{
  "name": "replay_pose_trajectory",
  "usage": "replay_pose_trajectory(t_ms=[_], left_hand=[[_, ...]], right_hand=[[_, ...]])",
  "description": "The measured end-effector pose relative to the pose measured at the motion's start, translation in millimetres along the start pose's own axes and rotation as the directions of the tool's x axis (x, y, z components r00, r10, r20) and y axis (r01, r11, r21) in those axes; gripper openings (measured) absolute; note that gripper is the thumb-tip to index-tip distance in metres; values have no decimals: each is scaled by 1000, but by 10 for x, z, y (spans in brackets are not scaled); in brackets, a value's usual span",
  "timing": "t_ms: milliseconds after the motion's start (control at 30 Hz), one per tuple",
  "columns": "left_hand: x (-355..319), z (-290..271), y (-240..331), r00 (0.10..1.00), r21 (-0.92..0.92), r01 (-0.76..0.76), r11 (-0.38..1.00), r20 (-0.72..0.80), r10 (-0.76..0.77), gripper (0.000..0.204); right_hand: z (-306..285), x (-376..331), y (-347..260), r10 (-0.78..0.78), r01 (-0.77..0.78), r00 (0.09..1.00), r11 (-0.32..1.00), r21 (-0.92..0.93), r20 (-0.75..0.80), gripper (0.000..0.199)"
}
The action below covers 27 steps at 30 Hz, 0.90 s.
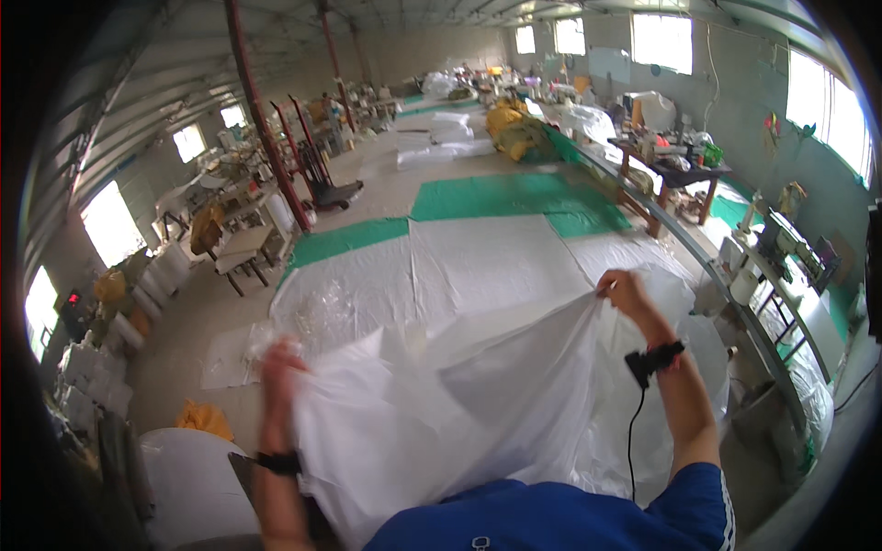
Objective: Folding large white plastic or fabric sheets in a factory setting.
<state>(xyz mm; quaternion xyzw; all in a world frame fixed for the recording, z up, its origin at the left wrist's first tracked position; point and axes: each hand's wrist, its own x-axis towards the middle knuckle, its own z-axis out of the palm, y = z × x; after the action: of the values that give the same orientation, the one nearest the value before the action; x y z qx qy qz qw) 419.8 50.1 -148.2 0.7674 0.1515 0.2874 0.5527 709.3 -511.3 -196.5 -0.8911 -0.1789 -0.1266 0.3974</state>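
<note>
Between your two raised hands hangs a large white plastic bag (pixel 441 404), stretched across your chest. Your left hand (pixel 280 367) is clenched on its left edge, blurred, while your right hand (pixel 625 292) pinches its upper right corner above white sheeting (pixel 478 266) on the floor.

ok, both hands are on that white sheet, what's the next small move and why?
Probably draw the hands apart to pull the top edge taut. The left hand and right hand each grip the white plastic sheet at its raised edge, but the edge sags between them and the material hangs bunched and wrinkled in front of the person.
</note>
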Motion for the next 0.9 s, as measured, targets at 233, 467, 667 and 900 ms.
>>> replay_pose_trajectory(t_ms=[233, 467, 667, 900], left_hand=[[418, -20, -153, 865, 208, -480, 852, -50, 499, 20], [1024, 300, 207, 821, 50, -558, 829, -111, 560, 16], [1163, 608, 155, 861, -37, -506, 862, -84, 502, 14], [1156, 1119, -146, 930, -85, -364, 928, 11, 366, 15]], right_hand=[[-436, -44, 685, 320, -257, 945, 849, 462, -62, 15], [-246, -849, 1240, 605, -516, 797, 680, 521, -1, 18], [-726, -1225, 1693, 678, -448, 729, 578, 682, -96, 17], [-1907, -1693, 562, 405, -377, 912, 887, 267, -58, 76]])
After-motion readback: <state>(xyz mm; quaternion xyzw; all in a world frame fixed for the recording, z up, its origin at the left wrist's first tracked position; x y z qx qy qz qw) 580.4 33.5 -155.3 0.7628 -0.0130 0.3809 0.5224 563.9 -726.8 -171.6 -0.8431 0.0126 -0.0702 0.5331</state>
